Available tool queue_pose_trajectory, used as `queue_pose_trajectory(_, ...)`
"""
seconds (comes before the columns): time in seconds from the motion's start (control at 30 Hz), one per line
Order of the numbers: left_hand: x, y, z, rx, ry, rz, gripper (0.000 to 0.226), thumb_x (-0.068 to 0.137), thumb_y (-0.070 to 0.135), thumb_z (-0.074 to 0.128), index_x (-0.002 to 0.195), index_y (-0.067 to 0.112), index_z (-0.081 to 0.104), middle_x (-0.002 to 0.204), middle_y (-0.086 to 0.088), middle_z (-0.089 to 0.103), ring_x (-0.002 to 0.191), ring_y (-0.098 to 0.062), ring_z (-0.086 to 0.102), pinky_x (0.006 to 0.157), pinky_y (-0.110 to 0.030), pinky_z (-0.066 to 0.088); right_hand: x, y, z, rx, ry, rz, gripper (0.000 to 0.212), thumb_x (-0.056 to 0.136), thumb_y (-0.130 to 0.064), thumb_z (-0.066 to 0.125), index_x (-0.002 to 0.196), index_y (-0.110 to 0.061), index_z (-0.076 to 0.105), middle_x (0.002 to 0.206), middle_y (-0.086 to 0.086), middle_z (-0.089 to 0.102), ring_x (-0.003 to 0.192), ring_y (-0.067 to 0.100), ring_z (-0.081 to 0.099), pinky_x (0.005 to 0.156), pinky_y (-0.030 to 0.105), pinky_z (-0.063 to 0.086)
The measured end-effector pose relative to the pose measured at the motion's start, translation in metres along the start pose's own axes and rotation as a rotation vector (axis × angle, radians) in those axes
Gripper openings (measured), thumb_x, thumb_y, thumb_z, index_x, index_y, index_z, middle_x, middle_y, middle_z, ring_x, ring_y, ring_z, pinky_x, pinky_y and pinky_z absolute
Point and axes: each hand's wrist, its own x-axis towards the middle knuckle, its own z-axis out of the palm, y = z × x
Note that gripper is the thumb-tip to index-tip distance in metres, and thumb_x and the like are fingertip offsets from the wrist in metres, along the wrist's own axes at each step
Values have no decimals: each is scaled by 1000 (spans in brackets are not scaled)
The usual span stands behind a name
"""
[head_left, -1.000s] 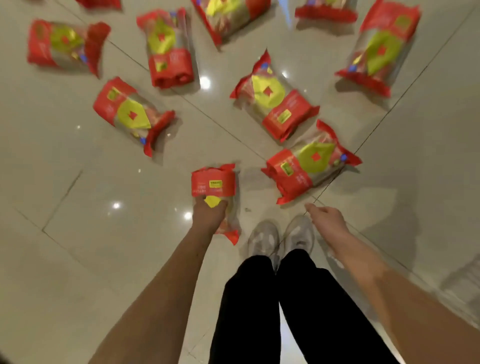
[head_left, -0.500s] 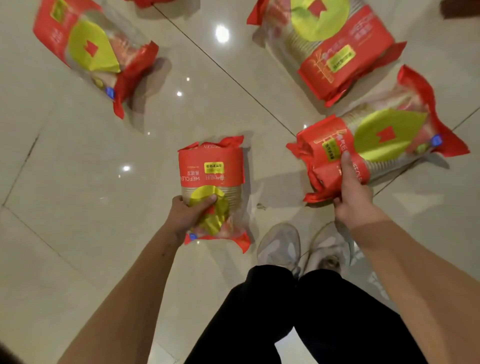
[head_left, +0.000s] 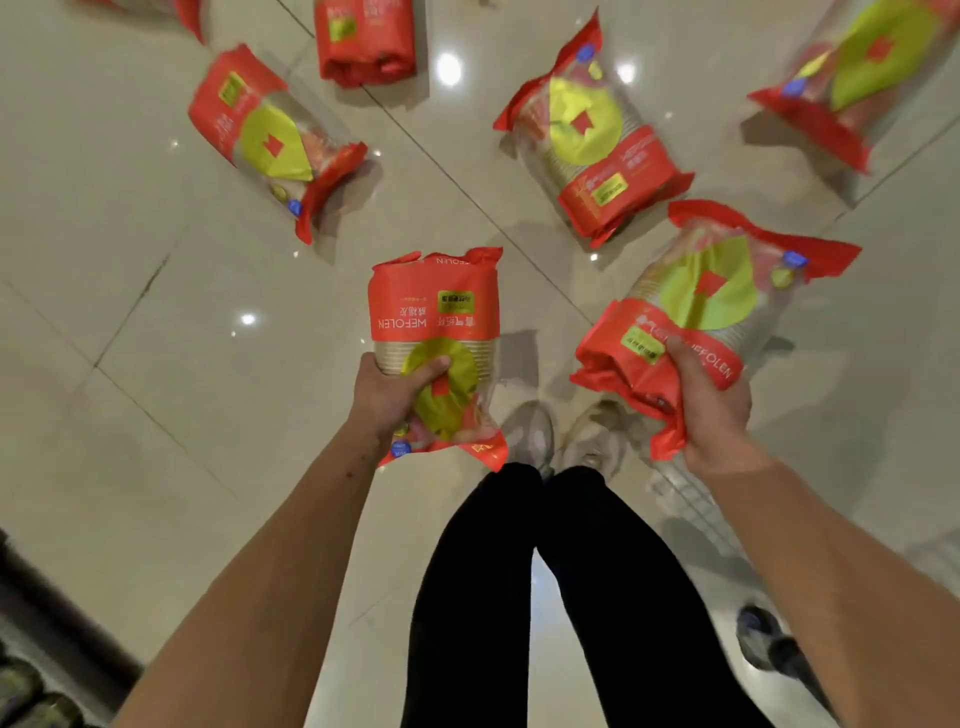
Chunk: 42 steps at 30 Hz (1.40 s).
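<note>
Both hands full above the shoes (head_left: 530, 436). The left hand (head_left: 395, 395) wraps its fingers round the lower body of a cup pack (head_left: 436, 322), just left of the shoes. The right hand (head_left: 711, 410) clutches a second pack (head_left: 701, 306) by its crumpled red end, just right. That film looks slippery, so better to grip round the body. Beyond the shoes, more packs (head_left: 592, 140) wait on the floor (head_left: 156, 312).
</note>
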Motion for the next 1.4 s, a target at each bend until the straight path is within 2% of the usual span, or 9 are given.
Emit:
queue_pose_trajectory(0.3,-274,218,-61,-85,-108,207,72,67,37,92,127,16,58,110,-2,74,90,-15,75,61,-22,59,-267,-168,-121,-76,-100,-160,79,60,-49,93,125,-18,62,110,3,72,93,19,72,80,33,60)
queue_pose_trajectory(0.43,-387,298,-89,-95,-114,385,53,72,33,90,117,17,67,101,0,78,85,-11,76,70,-26,62,-363,-241,-176,-61,-154,-316,67,58,-47,92,114,-19,68,102,4,76,76,11,73,57,19,55)
queue_pose_trajectory(0.53,-453,336,-107,-119,-103,499,64,64,53,91,116,23,69,101,2,79,91,-17,76,83,-41,62,-419,-280,-220,26,-221,-431,67,57,-47,92,114,-20,69,103,5,77,86,20,76,63,29,59)
queue_pose_trajectory(0.63,-506,366,-119,-128,-164,588,70,65,52,90,122,20,64,105,-2,78,90,-20,77,77,-41,63,-468,-297,-257,120,-226,-527,53,70,-36,90,115,-22,68,104,5,77,91,25,76,74,39,63)
queue_pose_trajectory(0.8,-570,437,-112,-16,-326,792,63,72,46,87,123,20,59,106,-3,76,84,-16,76,61,-28,58,-519,-301,-303,279,-178,-635,44,78,-32,84,117,-26,66,109,4,76,94,24,76,83,44,62)
queue_pose_trajectory(1.03,-643,475,-84,155,-656,961,53,79,31,84,122,19,55,107,-2,73,87,-13,75,63,-24,58,-588,-274,-339,484,151,-680,76,55,-58,88,121,-29,63,110,-2,73,94,18,74,74,33,62)
queue_pose_trajectory(1.2,-656,445,-63,321,-836,961,67,61,54,89,115,28,59,105,0,76,93,-22,75,80,-50,62,-637,-213,-348,693,378,-613,44,71,-35,88,109,-26,67,101,2,78,86,21,76,56,25,58)
queue_pose_trajectory(1.27,-663,418,-55,372,-901,946,74,57,54,89,118,24,60,103,0,76,89,-21,75,73,-42,63,-654,-173,-351,772,465,-577,46,68,-29,89,108,-20,69,98,4,78,84,19,77,61,29,61)
queue_pose_trajectory(1.4,-684,342,-44,458,-1101,852,53,72,28,90,116,18,62,101,-5,77,81,-15,77,60,-26,59,-697,-82,-360,786,649,-446,62,59,-51,93,110,-25,70,99,3,78,86,23,76,72,33,63)
